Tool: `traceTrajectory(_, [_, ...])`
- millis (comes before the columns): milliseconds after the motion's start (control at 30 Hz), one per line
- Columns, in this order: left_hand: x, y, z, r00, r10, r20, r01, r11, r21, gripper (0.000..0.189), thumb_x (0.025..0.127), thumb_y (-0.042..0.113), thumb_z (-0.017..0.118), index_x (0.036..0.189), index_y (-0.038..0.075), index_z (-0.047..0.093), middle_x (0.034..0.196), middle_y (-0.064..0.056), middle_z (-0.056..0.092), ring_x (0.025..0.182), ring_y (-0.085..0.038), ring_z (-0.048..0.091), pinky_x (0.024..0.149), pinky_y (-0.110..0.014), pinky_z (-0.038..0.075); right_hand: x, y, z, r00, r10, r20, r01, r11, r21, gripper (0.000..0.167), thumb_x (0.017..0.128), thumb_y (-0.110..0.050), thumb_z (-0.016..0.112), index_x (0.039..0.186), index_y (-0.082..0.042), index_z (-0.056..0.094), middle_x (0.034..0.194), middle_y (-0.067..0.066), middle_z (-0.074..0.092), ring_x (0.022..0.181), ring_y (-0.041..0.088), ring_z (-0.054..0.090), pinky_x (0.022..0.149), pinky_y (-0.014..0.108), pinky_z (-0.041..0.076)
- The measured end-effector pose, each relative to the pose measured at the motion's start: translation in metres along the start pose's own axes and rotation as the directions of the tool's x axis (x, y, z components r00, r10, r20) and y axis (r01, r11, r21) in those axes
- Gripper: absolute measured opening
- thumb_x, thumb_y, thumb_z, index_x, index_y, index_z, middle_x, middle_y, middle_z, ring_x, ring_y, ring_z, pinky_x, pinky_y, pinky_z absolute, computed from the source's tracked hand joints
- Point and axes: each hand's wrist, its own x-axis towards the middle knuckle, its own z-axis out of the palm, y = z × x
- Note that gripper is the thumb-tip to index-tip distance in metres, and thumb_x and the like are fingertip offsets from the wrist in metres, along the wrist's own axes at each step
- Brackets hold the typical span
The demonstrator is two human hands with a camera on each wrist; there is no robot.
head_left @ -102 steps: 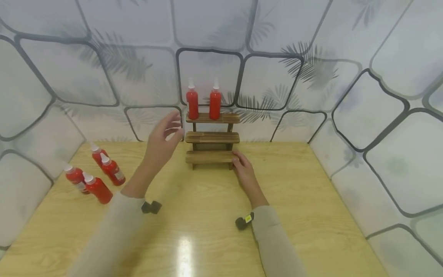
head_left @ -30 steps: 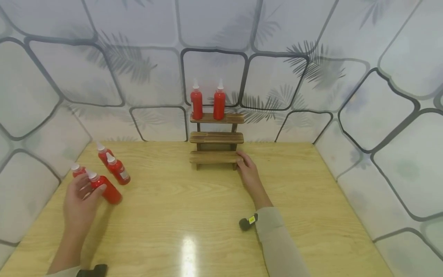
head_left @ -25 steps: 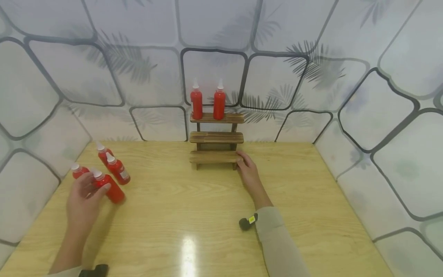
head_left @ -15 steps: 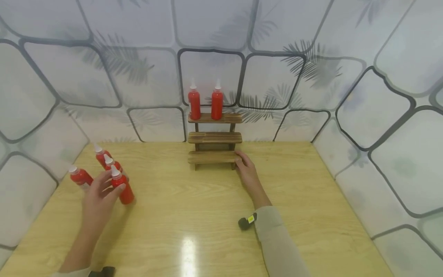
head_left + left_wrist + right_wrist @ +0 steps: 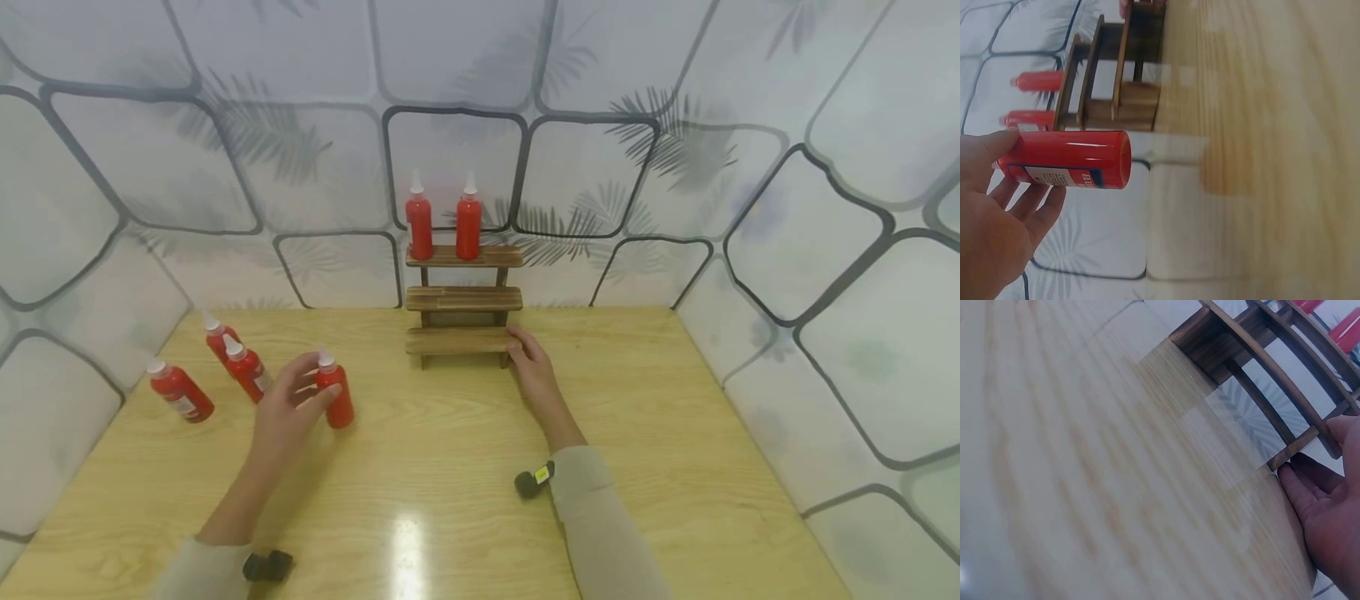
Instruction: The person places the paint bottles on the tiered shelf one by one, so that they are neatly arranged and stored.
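Note:
My left hand (image 5: 287, 417) grips a red squeeze bottle (image 5: 339, 402) with a white pointed cap, left of centre. In the left wrist view this bottle (image 5: 1069, 156) is held off the table, thumb on one side and fingers on the other, its printed label partly showing. A three-step wooden display stand (image 5: 463, 297) stands against the back wall. My right hand (image 5: 537, 379) pinches the right end of its lowest step; the right wrist view has the thumb over the step and the fingers beside the leg. Two red bottles, one left (image 5: 420, 227) and one right (image 5: 468, 227), stand upright on the top step.
Three more red bottles stand at the table's left: a front one (image 5: 182, 393), a middle one (image 5: 247, 371) near my left hand, and a back one (image 5: 220, 340). Patterned walls (image 5: 330, 167) enclose the wooden table (image 5: 450, 500) at back and sides.
My left hand went from beside the stand to the bottles on the left, took hold of one and carried it right, away from the others. My right hand stays on the stand.

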Motion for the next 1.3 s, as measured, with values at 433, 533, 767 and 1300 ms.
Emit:
traceTrajectory(433, [0.049, 0.029, 0.075, 0.987, 0.123, 0.101, -0.104, 0.978, -0.179, 0.050, 0.089, 0.007, 0.075, 0.136, 0.008, 0.057, 0.135, -0.013, 0.062, 0.116, -0.033, 0.063, 0.100, -0.043, 0.055, 0.002, 0.006, 0.000, 1.000, -0.011, -0.004, 0.011, 1.000, 0.017, 0.044, 0.106, -0.028, 0.052, 0.148, -0.013, 0.050, 0.159, 0.006, 0.040, 0.145, 0.028, 0.040, 0.114, 0.035, 0.043])
traceTrajectory(533, [0.060, 0.037, 0.090, 0.983, 0.149, 0.106, -0.124, 0.970, -0.209, 0.049, 0.089, 0.007, 0.075, 0.135, 0.009, 0.058, 0.134, -0.012, 0.062, 0.115, -0.034, 0.064, 0.100, -0.049, 0.054, 0.002, 0.007, 0.001, 1.000, -0.015, -0.007, 0.015, 1.000, 0.027, 0.044, 0.106, -0.026, 0.052, 0.147, -0.012, 0.050, 0.158, 0.007, 0.040, 0.143, 0.029, 0.042, 0.113, 0.035, 0.044])
traceTrajectory(767, [0.085, 0.058, 0.119, 0.971, 0.194, 0.143, -0.152, 0.953, -0.261, 0.048, 0.091, 0.007, 0.072, 0.137, 0.013, 0.058, 0.132, -0.011, 0.063, 0.117, -0.032, 0.062, 0.103, -0.049, 0.052, 0.003, 0.006, 0.000, 1.000, -0.006, -0.009, 0.006, 1.000, 0.030, 0.045, 0.106, -0.027, 0.053, 0.148, -0.012, 0.049, 0.158, 0.007, 0.040, 0.141, 0.028, 0.044, 0.113, 0.037, 0.044])
traceTrajectory(1300, [0.139, 0.131, 0.164, 0.943, 0.290, 0.161, -0.239, 0.930, -0.279, 0.052, 0.096, 0.013, 0.069, 0.144, 0.013, 0.051, 0.142, -0.007, 0.058, 0.126, -0.025, 0.058, 0.107, -0.040, 0.050, 0.003, 0.006, 0.000, 1.000, -0.019, -0.022, 0.019, 1.000, -0.007, 0.046, 0.105, -0.030, 0.054, 0.147, -0.011, 0.051, 0.153, 0.008, 0.047, 0.128, 0.025, 0.053, 0.113, 0.040, 0.045])
